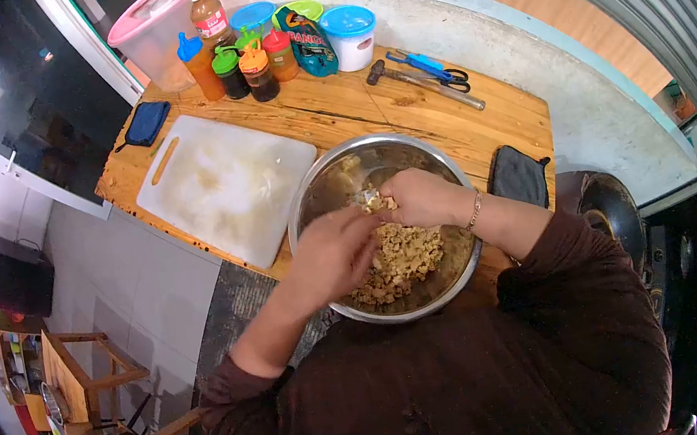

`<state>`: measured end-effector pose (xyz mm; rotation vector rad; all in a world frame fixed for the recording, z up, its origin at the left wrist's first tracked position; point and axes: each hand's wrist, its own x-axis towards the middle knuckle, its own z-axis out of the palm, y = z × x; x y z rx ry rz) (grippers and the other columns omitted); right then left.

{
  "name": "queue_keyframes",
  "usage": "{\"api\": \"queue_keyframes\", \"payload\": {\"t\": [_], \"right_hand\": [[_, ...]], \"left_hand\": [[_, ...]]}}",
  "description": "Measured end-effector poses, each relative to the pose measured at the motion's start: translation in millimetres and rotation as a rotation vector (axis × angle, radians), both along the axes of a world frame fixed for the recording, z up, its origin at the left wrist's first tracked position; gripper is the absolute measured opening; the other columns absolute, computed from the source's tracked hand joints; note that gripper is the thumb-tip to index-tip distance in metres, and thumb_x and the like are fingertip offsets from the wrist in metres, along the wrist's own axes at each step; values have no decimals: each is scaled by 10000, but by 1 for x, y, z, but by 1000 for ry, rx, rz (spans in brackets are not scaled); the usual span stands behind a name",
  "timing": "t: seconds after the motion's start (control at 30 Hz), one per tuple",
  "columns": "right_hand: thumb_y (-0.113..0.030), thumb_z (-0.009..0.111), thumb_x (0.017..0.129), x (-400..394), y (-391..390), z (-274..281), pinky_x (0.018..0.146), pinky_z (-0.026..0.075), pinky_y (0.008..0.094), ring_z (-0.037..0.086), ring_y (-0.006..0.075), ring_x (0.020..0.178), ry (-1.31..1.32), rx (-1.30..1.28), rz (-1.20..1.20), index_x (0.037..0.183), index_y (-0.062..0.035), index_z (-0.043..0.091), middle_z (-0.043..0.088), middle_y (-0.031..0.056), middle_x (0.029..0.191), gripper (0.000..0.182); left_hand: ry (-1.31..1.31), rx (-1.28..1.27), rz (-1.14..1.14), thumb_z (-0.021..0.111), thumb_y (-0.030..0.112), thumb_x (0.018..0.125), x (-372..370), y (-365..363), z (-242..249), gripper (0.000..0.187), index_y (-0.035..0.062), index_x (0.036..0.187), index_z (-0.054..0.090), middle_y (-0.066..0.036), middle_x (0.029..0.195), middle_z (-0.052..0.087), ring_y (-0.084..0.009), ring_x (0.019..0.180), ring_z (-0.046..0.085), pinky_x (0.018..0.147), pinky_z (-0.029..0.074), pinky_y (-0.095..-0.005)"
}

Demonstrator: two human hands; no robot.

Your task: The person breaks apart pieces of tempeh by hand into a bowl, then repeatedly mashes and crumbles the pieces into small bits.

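A steel bowl [458, 269] stands at the table's front edge and holds a crumbly tan mixture [406, 256]. Over its left side is my left hand [337, 252], fingers bent, their tips near a lump of the mixture [376, 201]; whether they pinch anything is unclear. My right hand [421, 197], with a bracelet at the wrist, reaches in from the right, its fingers curled round that lump. The two hands almost meet above the bowl's middle.
A white cutting board [225, 185] lies left of the bowl. Sauce bottles [231, 73] and lidded tubs [350, 39] line the back. A hammer [423, 84] and scissors [439, 72] lie behind the bowl. Dark cloth pads [519, 177] rest on the wooden table [335, 112].
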<state>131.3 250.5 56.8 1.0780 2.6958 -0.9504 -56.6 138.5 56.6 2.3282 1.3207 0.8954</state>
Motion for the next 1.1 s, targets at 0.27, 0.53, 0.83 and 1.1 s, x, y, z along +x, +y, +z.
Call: {"api": "queue_keyframes", "payload": {"t": [0.27,0.53,0.83,1.1], "right_hand": [[-410,696,841,12,11,-38,870,484,438,606,422,990,-173,1,177,1087,88,579,614,300,1058,568],[-319,627,913,-7,-46,29,838,521,444,645,423,895,-436,-485,83,1307,-17,544,655,292,993,503],[-256,618,883,-12,21,-14,918,483,447,609,411,1017,-171,112,140,1275,-27,584,626,258,1103,455],[-368,730,743,-67,7,-57,953,457,474,536,386,1166,-96,104,216,1218,-42,589,598,210,1172,593]], "left_hand": [[351,19,70,666,229,858,-5,-15,-25,230,50,998,628,-143,1026,615,-363,1023,580,935,451,-437],[300,369,30,696,138,802,-53,47,-17,219,52,994,635,-122,1013,615,-340,998,599,862,497,-423],[9,246,-1,733,120,803,-14,-21,3,185,31,941,648,-118,924,636,-314,838,632,729,520,-398],[-67,197,87,688,94,843,-25,-26,-18,158,-3,961,647,-155,931,643,-361,856,618,765,511,-436]]}}
